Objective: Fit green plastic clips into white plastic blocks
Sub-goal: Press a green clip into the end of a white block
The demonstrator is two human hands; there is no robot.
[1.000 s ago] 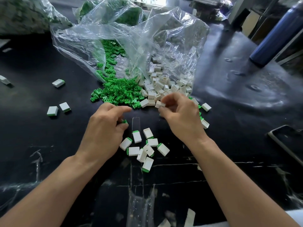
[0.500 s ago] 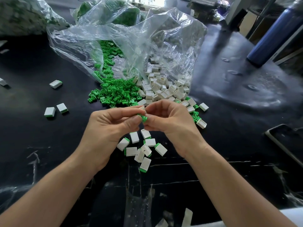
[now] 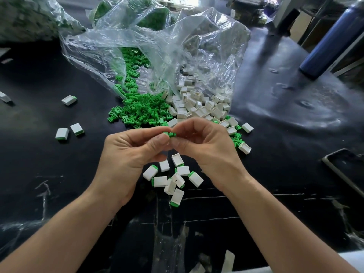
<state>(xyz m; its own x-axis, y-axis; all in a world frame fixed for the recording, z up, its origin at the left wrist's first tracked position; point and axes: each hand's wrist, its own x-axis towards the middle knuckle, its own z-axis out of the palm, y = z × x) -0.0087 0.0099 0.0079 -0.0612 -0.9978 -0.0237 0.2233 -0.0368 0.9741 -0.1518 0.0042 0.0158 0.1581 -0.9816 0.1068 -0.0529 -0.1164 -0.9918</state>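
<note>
My left hand [image 3: 128, 154] and my right hand [image 3: 204, 146] meet fingertip to fingertip above the black table. Between them shows a green clip [image 3: 169, 134], pinched by my left thumb and forefinger. My right hand's curled fingers press against the clip's other end and hide the white block they hold. Behind the hands a heap of loose green clips [image 3: 141, 113] and a heap of white blocks [image 3: 199, 107] spill from clear plastic bags [image 3: 157, 46]. Several fitted blocks [image 3: 173, 178] with green ends lie just below my hands.
Three more fitted blocks [image 3: 69, 132] lie apart on the left. A blue bottle [image 3: 331, 42] stands at the far right. A dark flat device [image 3: 342, 170] rests at the right edge. Scraps of clear tape mark the black table [image 3: 59, 174].
My right hand lifted a white block off the heap and my left a green clip off the table. Both hands rose, came together at the middle, and now hold there.
</note>
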